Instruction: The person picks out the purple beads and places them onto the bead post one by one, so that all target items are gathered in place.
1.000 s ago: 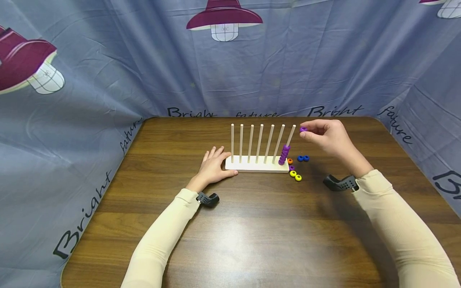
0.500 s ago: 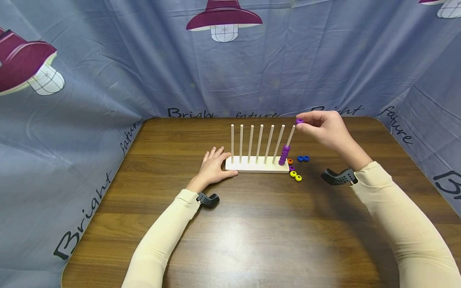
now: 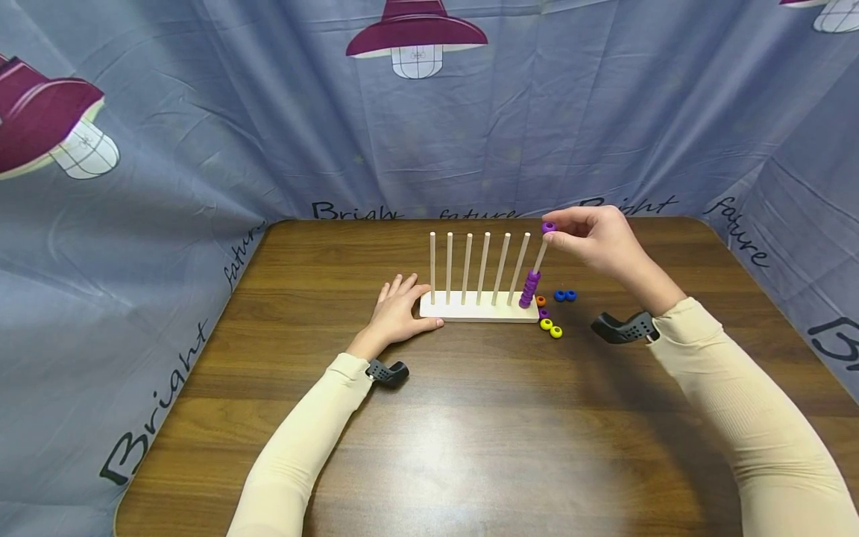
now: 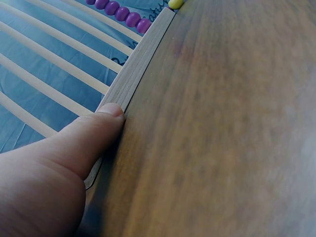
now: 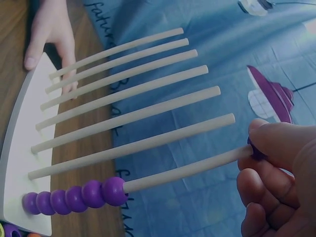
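Note:
A white wooden peg rack (image 3: 479, 306) stands on the table with a row of several upright pegs. Several purple beads (image 3: 529, 289) are stacked low on its rightmost peg. My right hand (image 3: 593, 237) pinches another purple bead (image 3: 549, 227) between thumb and fingers, at the top of that same peg. In the right wrist view, the peg's tip meets this bead (image 5: 256, 149), which the fingers mostly hide. At the rack's left end, my left hand (image 3: 396, 312) holds the base, thumb (image 4: 101, 129) against the front edge and forefinger at the back.
Beside the rack's right end lie an orange bead (image 3: 540, 300), a loose purple bead (image 3: 543, 313) and two yellow beads (image 3: 551, 328). Two blue beads (image 3: 565, 296) sit a little farther right. A printed blue curtain (image 3: 288, 112) hangs behind the wooden table (image 3: 429, 418).
My right hand has moved left and slightly up, bringing the purple bead from beside the rightmost peg onto its top. The left hand and the rack have stayed put.

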A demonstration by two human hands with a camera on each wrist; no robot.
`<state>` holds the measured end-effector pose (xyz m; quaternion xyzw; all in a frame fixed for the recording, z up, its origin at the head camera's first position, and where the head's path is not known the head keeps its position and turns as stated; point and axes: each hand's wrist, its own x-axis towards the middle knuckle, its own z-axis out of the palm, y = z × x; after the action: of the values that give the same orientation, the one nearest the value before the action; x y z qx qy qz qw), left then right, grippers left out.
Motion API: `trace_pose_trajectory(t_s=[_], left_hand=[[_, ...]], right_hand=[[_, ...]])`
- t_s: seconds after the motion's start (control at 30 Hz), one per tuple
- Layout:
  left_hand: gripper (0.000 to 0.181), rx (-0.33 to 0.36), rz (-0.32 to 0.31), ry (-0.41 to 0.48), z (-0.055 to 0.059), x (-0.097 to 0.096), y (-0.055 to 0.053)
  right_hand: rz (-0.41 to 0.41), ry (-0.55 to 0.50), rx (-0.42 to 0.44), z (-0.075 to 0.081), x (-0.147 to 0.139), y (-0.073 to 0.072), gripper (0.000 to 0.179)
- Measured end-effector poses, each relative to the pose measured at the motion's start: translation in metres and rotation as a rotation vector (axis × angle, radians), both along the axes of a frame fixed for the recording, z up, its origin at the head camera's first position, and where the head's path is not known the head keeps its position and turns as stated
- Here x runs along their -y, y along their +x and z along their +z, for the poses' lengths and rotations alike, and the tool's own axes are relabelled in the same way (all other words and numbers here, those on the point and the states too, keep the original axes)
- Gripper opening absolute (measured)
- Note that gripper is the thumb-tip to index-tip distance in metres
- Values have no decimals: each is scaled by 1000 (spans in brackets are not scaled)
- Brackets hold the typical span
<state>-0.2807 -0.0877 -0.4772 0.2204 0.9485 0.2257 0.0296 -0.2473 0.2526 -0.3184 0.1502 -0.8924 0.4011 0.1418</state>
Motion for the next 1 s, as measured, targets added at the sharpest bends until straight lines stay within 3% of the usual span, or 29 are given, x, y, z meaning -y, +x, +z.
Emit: trace_pose_trajectory(t_s=[0.47, 1.0], left_hand=[[79, -5, 3, -6, 1, -1, 0], [80, -1, 3, -2, 1, -1, 1]], right_hand=[[-8, 38, -6, 0, 0, 1, 25], [-4, 15, 37, -3, -1, 1, 26]])
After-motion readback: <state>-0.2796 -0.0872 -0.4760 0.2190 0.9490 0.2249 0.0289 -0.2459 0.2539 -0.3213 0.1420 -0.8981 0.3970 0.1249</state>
